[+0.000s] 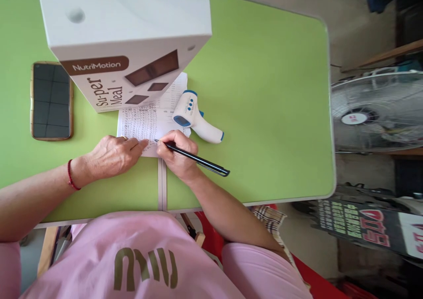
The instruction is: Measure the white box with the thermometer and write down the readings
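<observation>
Between thumb and fingers, my right hand (178,153) grips a black pen (205,161), its tip at the lower part of a written-on paper (137,120). My left hand (115,154) lies flat across the paper's lower left edge, fingers stretched toward the pen tip. Rows of small handwriting cover the sheet, and part of it is hidden behind a white box. A white and blue infrared thermometer (198,118) lies on the paper's right side, just beyond my right hand.
The tall white NutriMotion box (109,79) stands at the back of the green table (271,105). A phone (52,101) in a brown-edged case lies at the left. Past the table's right edge are a fan (373,114) and a dark printed box (357,224).
</observation>
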Demonstrator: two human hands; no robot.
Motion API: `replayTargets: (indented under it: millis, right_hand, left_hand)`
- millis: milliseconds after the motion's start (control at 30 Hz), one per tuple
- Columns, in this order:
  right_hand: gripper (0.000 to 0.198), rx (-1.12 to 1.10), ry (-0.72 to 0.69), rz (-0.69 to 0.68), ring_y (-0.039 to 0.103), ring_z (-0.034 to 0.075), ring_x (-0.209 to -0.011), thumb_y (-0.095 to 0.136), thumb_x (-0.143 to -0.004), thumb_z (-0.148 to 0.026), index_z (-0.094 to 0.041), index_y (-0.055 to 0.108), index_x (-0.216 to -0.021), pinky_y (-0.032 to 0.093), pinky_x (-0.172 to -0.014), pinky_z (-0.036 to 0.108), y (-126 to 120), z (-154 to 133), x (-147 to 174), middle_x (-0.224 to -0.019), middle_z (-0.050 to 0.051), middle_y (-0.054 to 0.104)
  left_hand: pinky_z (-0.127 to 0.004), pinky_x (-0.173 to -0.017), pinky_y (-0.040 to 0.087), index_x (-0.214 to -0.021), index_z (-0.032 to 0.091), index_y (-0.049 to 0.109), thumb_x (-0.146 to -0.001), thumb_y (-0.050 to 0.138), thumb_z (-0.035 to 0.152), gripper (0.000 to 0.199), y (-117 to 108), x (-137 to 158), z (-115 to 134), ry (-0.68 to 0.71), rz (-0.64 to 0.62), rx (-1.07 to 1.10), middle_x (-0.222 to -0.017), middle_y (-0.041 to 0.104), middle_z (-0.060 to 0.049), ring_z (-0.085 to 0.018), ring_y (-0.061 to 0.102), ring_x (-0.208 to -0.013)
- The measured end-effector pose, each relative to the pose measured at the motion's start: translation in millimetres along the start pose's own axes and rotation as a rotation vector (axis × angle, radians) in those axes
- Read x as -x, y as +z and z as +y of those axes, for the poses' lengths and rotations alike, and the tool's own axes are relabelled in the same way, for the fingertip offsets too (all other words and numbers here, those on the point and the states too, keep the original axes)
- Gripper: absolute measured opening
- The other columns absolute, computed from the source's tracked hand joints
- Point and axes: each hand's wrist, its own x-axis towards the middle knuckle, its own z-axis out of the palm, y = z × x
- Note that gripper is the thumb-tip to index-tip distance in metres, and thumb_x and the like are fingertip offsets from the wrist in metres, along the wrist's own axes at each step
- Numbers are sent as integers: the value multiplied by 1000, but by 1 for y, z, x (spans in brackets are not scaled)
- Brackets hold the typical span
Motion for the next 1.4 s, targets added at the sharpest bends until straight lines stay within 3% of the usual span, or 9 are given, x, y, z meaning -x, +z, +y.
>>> replayTargets:
  millis: [833, 1100, 1233, 1400]
  right_hand:
    - [13, 19, 14, -4, 52, 12, -51, 60, -83, -24, -24, 53, -71, 45, -52, 25, -2, 0, 1, -57, -5, 57]
    - [15, -12, 14, -8, 50, 11, -50, 60, -81, -21, -24, 52, -69, 43, -51, 25, -2, -1, 0, -56, -6, 55]
    - [14, -71, -28, 60, 50, 11, -49, 60, -83, -21, -24, 52, -72, 43, -50, 25, -3, 2, -1, -55, -7, 52]
    - [10, -72, -59, 188, 54, 12, -54, 60, -88, -26, -24, 55, -79, 47, -54, 27, -4, 4, -3, -65, -4, 61]
  left_hand:
    - [-29, -37, 29, -116, 10, 61, -98, 39, 8, 29, 0, 1, 0, -5, -36, -17, -67, 61, 0, -15, 58, -46]
    - [-30, -34, 32, -115, 8, 61, -98, 39, 7, 28, 0, -1, 0, 4, 13, 2, -67, 60, 1, -17, 58, -45]
    - [-30, -34, 31, -114, 8, 62, -100, 39, 8, 27, 0, -1, 0, 3, 23, -3, -66, 60, 2, -17, 58, -44]
    - [-31, -34, 31, -113, 9, 62, -100, 40, 9, 25, 2, -1, -1, -4, 13, 4, -67, 60, 2, -17, 58, -43]
